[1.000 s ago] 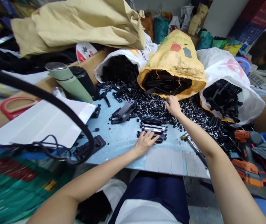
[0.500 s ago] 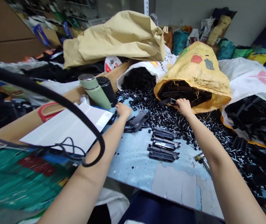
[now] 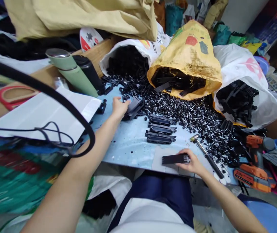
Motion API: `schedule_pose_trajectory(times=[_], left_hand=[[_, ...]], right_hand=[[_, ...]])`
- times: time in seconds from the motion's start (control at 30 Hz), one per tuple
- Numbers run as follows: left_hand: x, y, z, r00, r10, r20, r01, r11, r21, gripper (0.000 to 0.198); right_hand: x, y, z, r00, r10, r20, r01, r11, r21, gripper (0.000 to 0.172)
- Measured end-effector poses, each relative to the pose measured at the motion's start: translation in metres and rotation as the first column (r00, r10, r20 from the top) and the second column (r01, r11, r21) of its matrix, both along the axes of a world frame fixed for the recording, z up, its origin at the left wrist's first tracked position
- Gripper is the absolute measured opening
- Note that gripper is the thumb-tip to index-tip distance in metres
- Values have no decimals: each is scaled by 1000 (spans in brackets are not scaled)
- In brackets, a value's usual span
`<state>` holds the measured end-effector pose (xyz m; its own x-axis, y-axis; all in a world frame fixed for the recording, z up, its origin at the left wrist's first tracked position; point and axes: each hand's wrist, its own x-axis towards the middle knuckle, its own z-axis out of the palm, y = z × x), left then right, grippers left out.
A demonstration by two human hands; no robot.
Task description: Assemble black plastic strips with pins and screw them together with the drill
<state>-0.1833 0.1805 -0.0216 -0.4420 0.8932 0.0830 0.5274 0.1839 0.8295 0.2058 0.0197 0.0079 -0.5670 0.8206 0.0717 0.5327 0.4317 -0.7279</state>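
Note:
My right hand (image 3: pixel 189 160) is closed around one end of a black plastic strip (image 3: pixel 173 159), held over grey cardboard (image 3: pixel 158 152) at the table's front edge. My left hand (image 3: pixel 119 107) has its fingers apart, at the left side of a small stack of flat black plastic pieces (image 3: pixel 135 107). Whether its fingertips touch the stack I cannot tell. Between the hands, several long black plastic assemblies (image 3: pixel 161 129) lie in a row. Beyond them spreads a heap of small black parts with metal pins (image 3: pixel 184 111).
A hammer (image 3: pixel 207 155) and an orange cordless drill (image 3: pixel 255 163) lie at right. The yellow sack (image 3: pixel 189 61) and two white sacks, full of black parts, open toward me. A green flask (image 3: pixel 72 72), white sheet (image 3: pixel 43 113) and black curved tube (image 3: pixel 63 105) are at left.
My right hand has come back from the yellow sack's mouth to the front edge with the black strip. My left hand has moved slightly toward the stack. The view has tilted down and right.

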Motion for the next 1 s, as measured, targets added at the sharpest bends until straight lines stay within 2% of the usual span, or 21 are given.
schedule_pose_trajectory(times=[0.07, 0.1, 0.17, 0.23, 0.27, 0.33, 0.37, 0.43, 0.5, 0.53, 0.6, 0.7, 0.83, 0.93, 1.0], left_hand=[[22, -26, 7, 994, 42, 104, -41, 999, -13, 27], [36, -40, 11, 981, 28, 191, -27, 1000, -6, 25], [69, -72, 19, 927, -92, 365, 86, 996, 31, 20], [106, -107, 23, 881, -204, 428, 210, 977, 34, 21], [125, -124, 24, 867, -257, 427, 266, 963, 39, 23], [156, -155, 21, 849, -365, 383, 371, 927, 61, 22], [168, -168, 19, 830, -418, 369, 426, 903, 66, 21], [185, -185, 15, 800, -482, 357, 493, 868, 67, 27], [192, -194, 14, 789, -511, 341, 519, 852, 75, 36], [193, -195, 15, 792, -521, 319, 521, 848, 91, 38], [193, -195, 18, 797, -550, 248, 529, 835, 153, 37], [191, -193, 23, 784, -605, 138, 563, 787, 251, 34], [192, -195, 28, 780, -626, 9, 600, 750, 279, 36], [193, -198, 28, 760, -644, -85, 644, 729, 233, 35], [194, -199, 27, 750, -651, -121, 660, 721, 210, 35]], right_hand=[[21, -12, -5, 987, 0, 160, -17, 994, 105, 26], [27, -16, -6, 972, -4, 236, -34, 987, 157, 26], [26, -18, -9, 939, -9, 344, -79, 968, 239, 33], [11, -18, -14, 928, -7, 373, -96, 961, 258, 39], [0, -17, -17, 938, -21, 345, -67, 968, 241, 40], [-20, -14, -23, 975, -113, 193, 86, 986, 140, 42], [-29, -12, -24, 980, -181, 85, 179, 983, 34, 45], [-41, -10, -24, 940, -318, -125, 280, 927, -251, 53], [-45, -9, -20, 873, -412, -263, 251, 839, -482, 60], [-45, -9, -17, 846, -439, -303, 226, 810, -542, 63], [-42, -10, -11, 819, -454, -352, 191, 793, -579, 69], [-37, -11, -7, 828, -417, -376, 150, 809, -568, 73], [-27, -9, -7, 874, -321, -363, 129, 876, -464, 66], [-16, -6, -6, 940, -182, -290, 108, 961, -254, 56], [-8, -4, -3, 972, -89, -217, 71, 994, -89, 52]])
